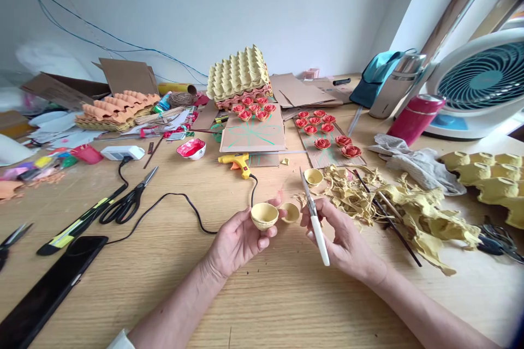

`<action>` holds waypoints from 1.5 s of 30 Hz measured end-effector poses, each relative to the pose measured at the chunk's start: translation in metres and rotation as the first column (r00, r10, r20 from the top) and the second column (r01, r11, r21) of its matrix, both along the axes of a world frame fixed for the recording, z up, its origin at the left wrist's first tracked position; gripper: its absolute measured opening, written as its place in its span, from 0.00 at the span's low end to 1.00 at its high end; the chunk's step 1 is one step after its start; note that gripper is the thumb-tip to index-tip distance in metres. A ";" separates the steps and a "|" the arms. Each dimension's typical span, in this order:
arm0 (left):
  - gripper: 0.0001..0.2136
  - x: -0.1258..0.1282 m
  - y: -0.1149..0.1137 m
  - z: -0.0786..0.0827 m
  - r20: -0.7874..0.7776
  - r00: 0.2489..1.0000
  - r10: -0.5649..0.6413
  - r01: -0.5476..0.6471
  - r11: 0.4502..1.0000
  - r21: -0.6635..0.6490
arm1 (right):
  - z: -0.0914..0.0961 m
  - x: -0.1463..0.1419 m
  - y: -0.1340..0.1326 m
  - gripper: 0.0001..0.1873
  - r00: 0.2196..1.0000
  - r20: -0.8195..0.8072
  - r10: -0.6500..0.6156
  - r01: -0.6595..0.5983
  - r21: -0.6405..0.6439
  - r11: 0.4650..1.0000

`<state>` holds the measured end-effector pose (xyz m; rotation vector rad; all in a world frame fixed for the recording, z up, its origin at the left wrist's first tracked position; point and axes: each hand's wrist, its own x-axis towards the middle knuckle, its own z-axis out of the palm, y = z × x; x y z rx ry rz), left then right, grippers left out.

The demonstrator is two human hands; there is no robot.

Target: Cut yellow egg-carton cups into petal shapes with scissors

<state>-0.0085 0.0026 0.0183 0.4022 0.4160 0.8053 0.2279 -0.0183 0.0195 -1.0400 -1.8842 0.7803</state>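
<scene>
My left hand (239,240) is closed around a small yellow cup (264,215) cut from egg carton, held just above the wooden table (266,305). My right hand (341,234) grips a white-handled craft knife (314,221), blade pointing up and away. Two more cut cups lie on the table: one (290,211) between my hands and one (313,176) beyond the knife tip. A heap of yellow carton trimmings (360,196) lies to the right of my right hand.
Red paper roses (323,131) sit on cardboard behind. A yellow glue gun (237,162) trails a black cord. Black scissors (126,202), a phone (45,289), stacked egg trays (239,73), a red flask (415,117), a fan (478,84) and torn yellow carton (487,174) surround the work spot.
</scene>
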 end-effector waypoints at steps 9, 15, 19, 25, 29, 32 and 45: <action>0.19 0.004 0.000 -0.004 -0.116 0.974 0.194 -0.161 0.956 0.246 | -0.003 0.007 0.001 0.10 0.944 0.322 0.065 -0.080 0.035 0.996; 0.21 0.002 0.000 -0.001 -0.271 0.924 0.269 -0.182 0.934 0.307 | -0.005 0.006 0.004 0.09 0.971 0.235 0.042 -0.033 -0.040 0.999; 0.18 0.003 -0.003 0.000 -0.336 0.891 0.306 -0.165 0.907 0.387 | -0.005 0.006 0.004 0.08 0.988 0.151 0.036 -0.017 -0.126 0.992; 0.20 0.004 -0.005 -0.001 -0.326 0.898 0.295 -0.145 0.899 0.414 | -0.003 0.005 0.004 0.06 0.995 0.099 0.021 -0.007 -0.140 0.990; 0.17 0.003 -0.005 0.000 -0.312 0.905 0.291 -0.141 0.894 0.426 | -0.003 0.004 0.002 0.06 0.996 0.082 0.022 -0.011 -0.136 0.991; 0.20 0.003 -0.006 0.003 -0.312 0.904 0.293 -0.134 0.886 0.444 | -0.002 0.003 0.002 0.06 0.997 0.068 0.034 -0.025 -0.130 0.991; 0.24 0.003 -0.007 0.000 -0.340 0.913 0.223 -0.051 0.892 0.449 | -0.002 0.002 0.003 0.06 0.999 -0.031 -0.006 0.002 -0.116 0.993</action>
